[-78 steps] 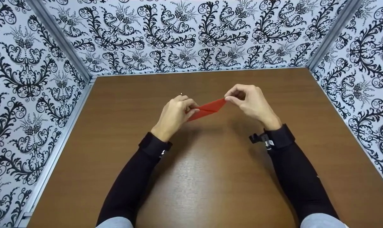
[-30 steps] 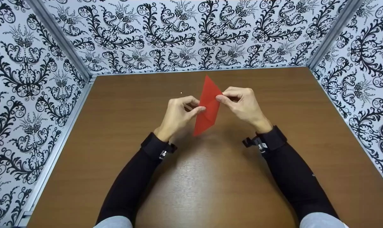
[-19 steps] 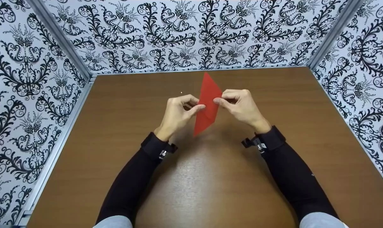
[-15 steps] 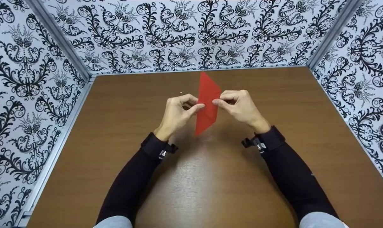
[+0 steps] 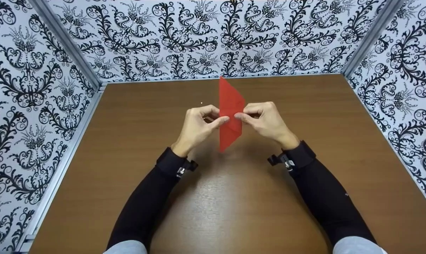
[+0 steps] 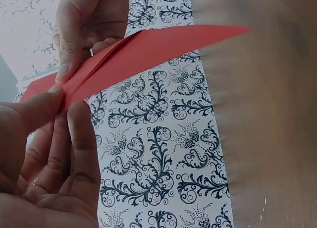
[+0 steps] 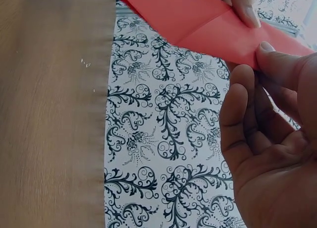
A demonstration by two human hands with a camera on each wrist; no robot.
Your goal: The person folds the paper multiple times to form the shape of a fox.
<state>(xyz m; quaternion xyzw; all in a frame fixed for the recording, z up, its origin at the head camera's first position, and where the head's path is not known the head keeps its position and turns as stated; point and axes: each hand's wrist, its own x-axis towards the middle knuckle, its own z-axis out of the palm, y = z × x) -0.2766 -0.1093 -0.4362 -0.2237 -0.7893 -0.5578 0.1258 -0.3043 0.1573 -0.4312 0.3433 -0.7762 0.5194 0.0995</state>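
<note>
A folded piece of red paper is held up above the brown wooden table, between the person's 2 hands. In the head view it stands on end, with a long straight edge on the left, a shorter edge on the right and a pointed tip at top and bottom. The left hand pinches the long edge near its middle – thumb on the near face, fingers behind. The right hand does the same at the shorter edge, thumb and fingers clamped on the paper. The 2 thumb tips lie close together across the red face. The left wrist view shows overlapping layers along the paper; the right wrist view shows a slanting crease.

Both forearms wear black sleeves, with a dark band around each wrist – a small device is fixed to each. Pale grey cloth shows at the bottom edge. White walls with a black scroll pattern surround the back and sides of the table, joined by grey metal posts at the corners.
</note>
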